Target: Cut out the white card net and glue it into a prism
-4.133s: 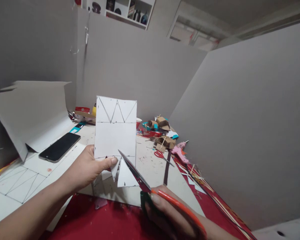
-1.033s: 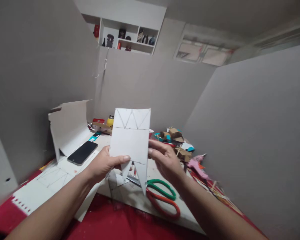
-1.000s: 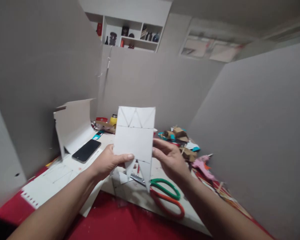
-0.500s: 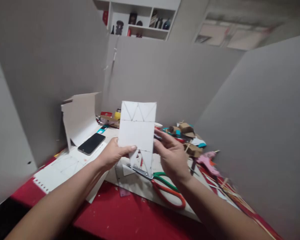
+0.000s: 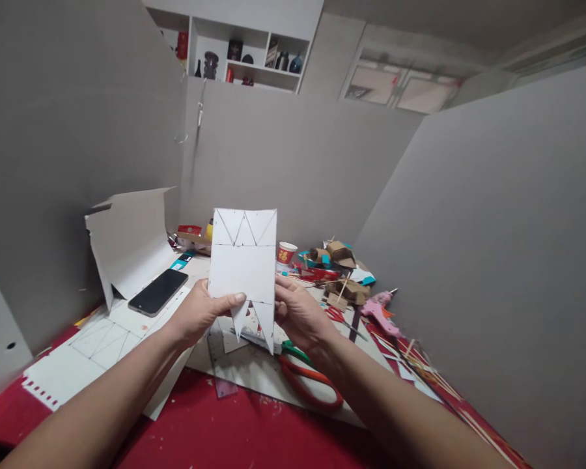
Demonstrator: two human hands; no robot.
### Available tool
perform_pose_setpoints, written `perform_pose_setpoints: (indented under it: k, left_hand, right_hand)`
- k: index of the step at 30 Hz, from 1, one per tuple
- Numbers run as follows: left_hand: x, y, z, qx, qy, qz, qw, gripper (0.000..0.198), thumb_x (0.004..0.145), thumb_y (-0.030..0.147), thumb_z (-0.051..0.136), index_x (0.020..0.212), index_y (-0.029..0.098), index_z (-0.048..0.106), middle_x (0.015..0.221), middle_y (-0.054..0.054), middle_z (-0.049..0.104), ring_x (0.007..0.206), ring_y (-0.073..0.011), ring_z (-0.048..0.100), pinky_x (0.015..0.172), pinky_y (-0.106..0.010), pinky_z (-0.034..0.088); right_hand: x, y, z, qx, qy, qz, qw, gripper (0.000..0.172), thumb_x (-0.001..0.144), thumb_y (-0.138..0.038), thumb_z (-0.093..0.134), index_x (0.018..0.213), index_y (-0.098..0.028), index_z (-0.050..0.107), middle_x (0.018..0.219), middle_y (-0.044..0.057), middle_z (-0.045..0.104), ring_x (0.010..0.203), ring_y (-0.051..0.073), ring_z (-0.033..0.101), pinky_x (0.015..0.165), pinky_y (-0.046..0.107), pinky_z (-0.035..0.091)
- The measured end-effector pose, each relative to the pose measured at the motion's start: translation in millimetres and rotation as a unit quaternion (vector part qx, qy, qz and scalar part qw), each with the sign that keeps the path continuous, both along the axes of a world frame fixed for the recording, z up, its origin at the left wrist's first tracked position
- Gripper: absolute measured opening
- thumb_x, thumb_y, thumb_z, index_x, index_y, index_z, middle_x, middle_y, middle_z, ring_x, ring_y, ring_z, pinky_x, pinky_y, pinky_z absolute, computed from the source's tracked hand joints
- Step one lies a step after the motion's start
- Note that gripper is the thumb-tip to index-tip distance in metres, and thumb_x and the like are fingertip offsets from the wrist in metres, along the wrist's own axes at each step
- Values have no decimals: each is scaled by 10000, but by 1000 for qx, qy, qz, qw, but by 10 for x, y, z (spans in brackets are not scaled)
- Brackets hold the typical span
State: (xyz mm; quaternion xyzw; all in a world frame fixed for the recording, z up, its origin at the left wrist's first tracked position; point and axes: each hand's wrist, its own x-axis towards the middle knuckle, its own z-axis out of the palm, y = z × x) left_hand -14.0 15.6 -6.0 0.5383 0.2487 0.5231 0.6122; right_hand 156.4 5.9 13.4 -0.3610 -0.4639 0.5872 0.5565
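A white piece of card (image 5: 241, 270) is held upright above the table. Pencilled zigzag lines cross its top band, and its lower edge is cut into pointed triangles. My left hand (image 5: 209, 309) grips the lower left side, thumb on the front face. At the right edge, my right hand (image 5: 300, 312) has its fingers against the card, partly behind it. Below lie large scissors (image 5: 312, 384) with one green and one orange-red handle, their blades partly covered by the card's points. A clear ruler (image 5: 219, 365) lies under them.
At left are a phone (image 5: 159, 291), a sheet with drawn triangles (image 5: 97, 345) and a folded white board (image 5: 131, 241). Beyond stands a paper cup (image 5: 286, 253). To the right lie cardboard scraps (image 5: 349, 290), small red scissors (image 5: 336, 314), a pink glue gun (image 5: 381, 312) and thin sticks (image 5: 434, 371).
The view has swung to the right, so things appear further left. My right hand has moved lower along the card's right edge. The left hand keeps its hold.
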Motion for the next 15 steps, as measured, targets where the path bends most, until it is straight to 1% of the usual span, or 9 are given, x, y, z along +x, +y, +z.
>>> perform_pose_setpoints:
  k: [3, 8, 10, 13, 15]
  left_hand:
    - [5, 6, -14, 1, 19, -12, 1000, 217, 663, 214, 759, 848, 107, 725, 771, -122, 722, 649, -210, 642, 593, -302, 501]
    - [30, -20, -12, 18, 40, -11, 999, 189, 666, 237, 758, 802, 114, 712, 721, -89, 706, 605, -185, 619, 582, -299, 492]
    - [41, -34, -8, 21, 53, -9, 998, 165, 660, 231, 761, 756, 107, 710, 675, -82, 696, 582, -180, 609, 560, -289, 479]
    - [55, -31, -16, 18, 71, -6, 997, 159, 647, 219, 769, 734, 98, 710, 651, -83, 691, 575, -183, 607, 560, -293, 471]
    - [54, -9, -31, 16, 75, -6, 997, 170, 642, 219, 773, 744, 99, 711, 662, -82, 692, 582, -182, 608, 571, -294, 471]
  right_hand:
    - [21, 11, -27, -2, -4, 8, 1000, 252, 592, -293, 794, 783, -156, 703, 535, -16, 651, 394, 67, 480, 404, 179, 381]
    - [48, 36, -97, 0, 2, -5, 1000, 196, 557, -262, 804, 617, -152, 653, 449, -48, 595, 348, 44, 410, 373, 160, 326]
    - [55, 42, -131, -10, 0, -2, 1000, 191, 552, -258, 799, 603, -146, 653, 428, -43, 584, 337, 52, 408, 365, 170, 322]
    - [71, 50, -168, -26, -3, 6, 1000, 188, 550, -255, 794, 616, -143, 657, 434, -37, 587, 343, 68, 433, 377, 191, 355]
    - [90, 60, -173, -29, -1, 6, 1000, 195, 554, -250, 793, 581, -145, 629, 408, -56, 548, 334, 52, 404, 367, 176, 344]
